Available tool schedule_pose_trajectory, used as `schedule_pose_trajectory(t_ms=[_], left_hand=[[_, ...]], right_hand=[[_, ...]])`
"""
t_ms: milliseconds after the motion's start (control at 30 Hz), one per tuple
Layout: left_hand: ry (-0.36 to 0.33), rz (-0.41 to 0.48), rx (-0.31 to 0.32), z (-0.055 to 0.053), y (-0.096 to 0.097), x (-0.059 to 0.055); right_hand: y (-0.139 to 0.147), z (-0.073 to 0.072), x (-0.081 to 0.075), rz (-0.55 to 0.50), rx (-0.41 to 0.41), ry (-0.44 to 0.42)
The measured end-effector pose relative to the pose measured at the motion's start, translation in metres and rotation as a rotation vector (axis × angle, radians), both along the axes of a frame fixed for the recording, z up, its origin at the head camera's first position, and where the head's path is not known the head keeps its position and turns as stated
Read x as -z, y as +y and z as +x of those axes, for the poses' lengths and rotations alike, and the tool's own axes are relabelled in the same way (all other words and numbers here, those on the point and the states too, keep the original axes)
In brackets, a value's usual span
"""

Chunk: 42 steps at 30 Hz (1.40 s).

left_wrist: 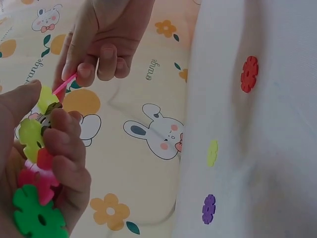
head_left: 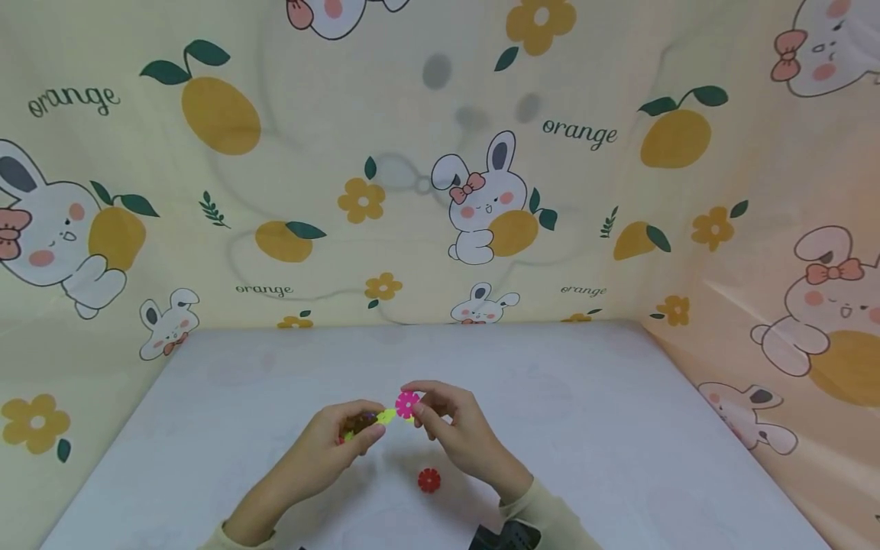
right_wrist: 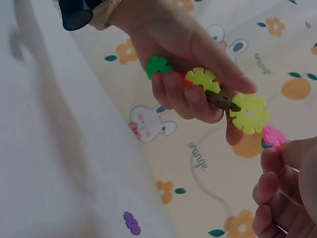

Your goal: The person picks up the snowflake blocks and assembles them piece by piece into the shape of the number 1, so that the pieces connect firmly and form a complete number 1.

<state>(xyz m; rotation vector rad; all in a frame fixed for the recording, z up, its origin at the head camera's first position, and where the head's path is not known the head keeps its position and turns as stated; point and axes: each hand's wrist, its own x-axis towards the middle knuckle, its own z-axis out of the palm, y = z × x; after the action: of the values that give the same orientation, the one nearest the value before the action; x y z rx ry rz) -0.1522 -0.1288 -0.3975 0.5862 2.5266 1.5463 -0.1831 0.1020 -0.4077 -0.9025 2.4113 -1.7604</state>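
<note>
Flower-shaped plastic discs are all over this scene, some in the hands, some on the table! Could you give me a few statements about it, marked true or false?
1. The right hand pinches a bright pink, flower-shaped plastic disc. True.
2. The left hand holds nothing. False: it holds a chain of colourful, flower-shaped plastic discs.
3. A red, flower-shaped plastic disc lies on the white table. True.
4. A purple, flower-shaped plastic disc is in the right hand. False: it lies on the table.
5. A green, flower-shaped plastic disc is in the left hand. True.
</note>
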Motion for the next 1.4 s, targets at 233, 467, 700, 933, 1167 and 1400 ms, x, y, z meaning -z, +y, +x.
schedule_pose_trajectory(t_ms=[233, 467, 700, 933, 1167, 1400], left_hand=[[0.016, 0.032, 0.059, 0.001, 0.0, 0.0], [0.014, 0.024, 0.07, 0.002, 0.0, -0.001], [0.032, 0.002, 0.062, 0.002, -0.001, -0.001], [0.04, -0.014, 0.074, 0.001, -0.003, -0.002], [0.053, -0.015, 0.099, 0.0, -0.003, -0.002], [0.035, -0.018, 0.108, 0.0, -0.004, -0.002]], right_hand=[[0.0, 0.004, -0.004, 0.038, 0.005, 0.033], [-0.001, 0.008, -0.005, 0.064, 0.014, 0.096], [-0.004, 0.01, -0.001, 0.063, 0.042, 0.199], [-0.007, 0.011, 0.001, 0.05, 0.048, 0.206], [-0.007, 0.011, 0.001, 0.032, 0.037, 0.204], [-0.008, 0.01, 0.003, 0.029, 0.013, 0.177]])
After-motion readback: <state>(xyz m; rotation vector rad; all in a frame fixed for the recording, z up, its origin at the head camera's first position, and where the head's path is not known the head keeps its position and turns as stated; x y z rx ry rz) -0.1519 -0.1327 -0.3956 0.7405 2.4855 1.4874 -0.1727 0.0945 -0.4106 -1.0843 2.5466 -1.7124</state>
